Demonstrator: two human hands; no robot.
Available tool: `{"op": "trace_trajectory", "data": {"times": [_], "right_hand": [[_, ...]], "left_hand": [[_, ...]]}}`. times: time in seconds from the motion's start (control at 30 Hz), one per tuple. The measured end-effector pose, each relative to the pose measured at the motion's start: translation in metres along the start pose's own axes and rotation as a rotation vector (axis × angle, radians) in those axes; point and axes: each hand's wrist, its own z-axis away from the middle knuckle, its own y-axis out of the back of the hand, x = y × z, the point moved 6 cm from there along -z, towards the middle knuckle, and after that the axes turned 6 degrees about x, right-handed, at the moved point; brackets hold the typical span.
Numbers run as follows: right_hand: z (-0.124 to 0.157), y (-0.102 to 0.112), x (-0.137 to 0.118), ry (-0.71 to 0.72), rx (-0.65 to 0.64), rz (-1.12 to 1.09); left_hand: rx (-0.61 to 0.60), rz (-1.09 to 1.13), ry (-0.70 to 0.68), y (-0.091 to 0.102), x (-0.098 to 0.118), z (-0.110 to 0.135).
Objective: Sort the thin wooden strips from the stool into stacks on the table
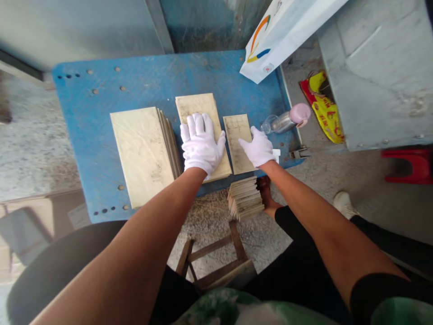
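Note:
My left hand, in a white glove, lies flat with fingers apart on a stack of cream rectangular panels in the middle of the blue table. My right hand, also gloved in white, is at the right edge of a smaller cream panel marked with a faint grid. Its thumb rests over the panel's face; the other fingers are bent at the edge and partly hidden. Left of my left hand stands a stack of larger cream panels, its right side slightly fanned.
A bottle with a pink lid lies at the blue table's right end, near a white bag. Below the front edge are a stack of thin cream pieces and a wooden stool. A person's pale shoe shows at right.

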Motion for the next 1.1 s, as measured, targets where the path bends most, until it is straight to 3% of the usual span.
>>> {"op": "trace_trajectory", "data": {"times": [0.1,0.2,0.27,0.33,0.43,0.67,0.93,1.1], "right_hand": [[0.046,0.013,0.033,-0.042,-0.031,0.004],[0.113,0.009,0.074,-0.198,-0.133,0.110],[0.159,-0.001,0.094,-0.291,-0.184,0.211],[0.196,-0.015,0.101,-0.290,-0.200,0.228],[0.232,-0.040,0.102,-0.271,-0.201,0.239],[0.243,-0.070,0.114,-0.321,-0.205,0.338],[0.244,-0.093,0.110,-0.304,0.060,0.214],[0.243,-0.100,0.115,-0.272,0.088,0.160]], "left_hand": [[0.000,0.019,-0.012,-0.002,0.000,0.000],[-0.004,0.039,-0.023,-0.002,0.001,0.001],[0.002,0.055,-0.018,-0.002,0.001,0.001],[0.024,0.073,-0.010,-0.001,0.001,0.002],[0.066,0.087,-0.006,-0.001,0.000,0.002],[0.074,0.097,-0.001,-0.002,-0.001,0.002],[0.022,0.094,0.015,-0.002,0.001,0.002],[0.029,0.087,0.006,-0.001,0.002,0.002]]}}
